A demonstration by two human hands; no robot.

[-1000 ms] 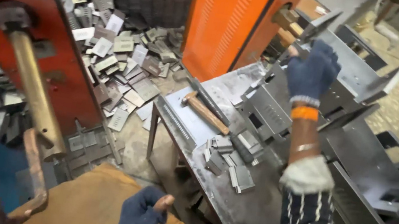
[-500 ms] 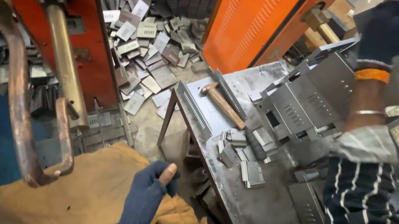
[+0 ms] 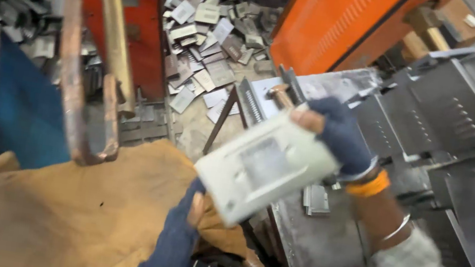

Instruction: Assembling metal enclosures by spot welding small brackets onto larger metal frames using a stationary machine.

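My right hand [image 3: 341, 137], in a dark blue glove with an orange band at the wrist, grips the upper right corner of a pale grey sheet-metal panel [image 3: 261, 166] with slots and cut-outs. The panel hangs tilted over my lap. My left hand [image 3: 180, 232], also in a blue glove, reaches up to the panel's lower left edge and touches it. A brown cloth [image 3: 66, 214] covers my lap below. The panel hides part of the metal table behind it.
A steel work table [image 3: 320, 254] on the right carries small metal pieces [image 3: 316, 200] and stacked dark metal panels [image 3: 443, 115]. A copper welder arm [image 3: 77, 83] hangs at left on a red machine [image 3: 140, 23]. Scrap plates [image 3: 203, 26] litter the floor; an orange cabinet [image 3: 338, 16] stands behind.
My right hand has come down from the stack at the upper right, bringing a grey panel over my lap. My left hand has risen to meet the panel's lower edge.
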